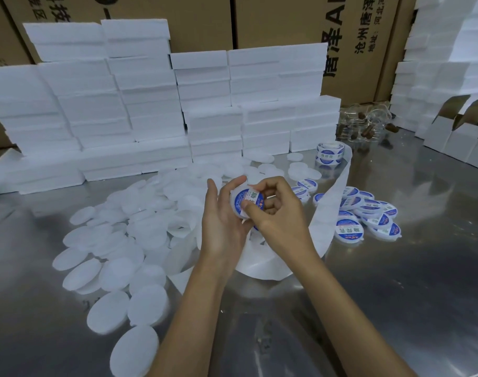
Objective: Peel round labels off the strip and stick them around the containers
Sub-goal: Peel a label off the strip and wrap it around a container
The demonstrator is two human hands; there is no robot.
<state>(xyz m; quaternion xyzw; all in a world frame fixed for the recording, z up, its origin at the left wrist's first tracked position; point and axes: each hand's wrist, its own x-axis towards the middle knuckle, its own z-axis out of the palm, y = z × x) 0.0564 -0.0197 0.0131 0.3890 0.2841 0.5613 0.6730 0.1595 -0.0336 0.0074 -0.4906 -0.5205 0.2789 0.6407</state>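
Note:
My left hand holds a round white container up over the steel table, fingers curled behind its rim. A blue and white round label lies on its face. My right hand presses the label with its thumb, the other fingers curled at the container's right edge. The white backing strip loops from under my hands to the label roll at the back. Several labelled containers lie heaped to the right. Several plain white containers spread out on the left.
Stacks of white foam boxes line the back of the steel table, with cardboard cartons behind them. More foam stacks and open white cartons stand at the right. Clear plastic items lie at the back right.

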